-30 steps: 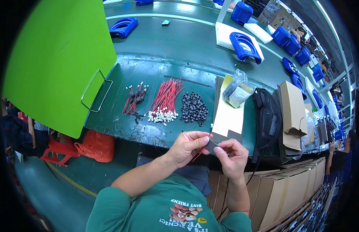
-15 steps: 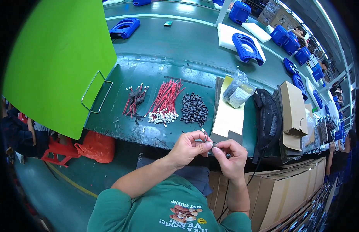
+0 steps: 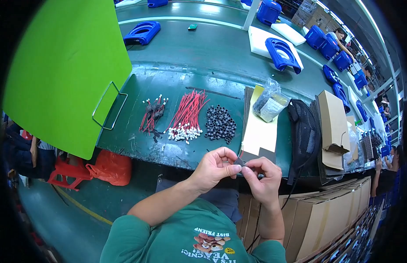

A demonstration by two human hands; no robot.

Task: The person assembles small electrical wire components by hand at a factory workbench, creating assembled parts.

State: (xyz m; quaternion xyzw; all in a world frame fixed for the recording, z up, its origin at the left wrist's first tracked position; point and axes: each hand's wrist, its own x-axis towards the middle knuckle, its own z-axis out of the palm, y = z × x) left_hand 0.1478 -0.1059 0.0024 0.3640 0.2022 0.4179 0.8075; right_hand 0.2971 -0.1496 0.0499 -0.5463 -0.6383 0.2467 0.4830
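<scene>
Just off the near edge of the green workbench (image 3: 146, 142), my two hands meet in front of me. My left hand (image 3: 215, 170) pinches a small dark piece (image 3: 240, 162) between thumb and forefinger. Closed on the same piece from the other side is my right hand (image 3: 262, 176); the fingertips hide most of it. Beyond them lies a heap of short black rings (image 3: 220, 124). Left of that is a bunch of red wires (image 3: 190, 109) with white connectors at the near end. A smaller bundle of red wires with dark grey lumps (image 3: 154, 115) lies farther left.
A green panel (image 3: 67, 74) with a metal handle stands at left. On the right are a clear bag (image 3: 270, 105) on yellow card, a black mesh bag (image 3: 304, 131) and an open carton (image 3: 332, 127). Blue housings (image 3: 282, 53) sit on the conveyor behind.
The white connector that stuck up from my left fingers no longer shows. A dark piece now shows between both hands' fingertips. The hands have barely shifted.
</scene>
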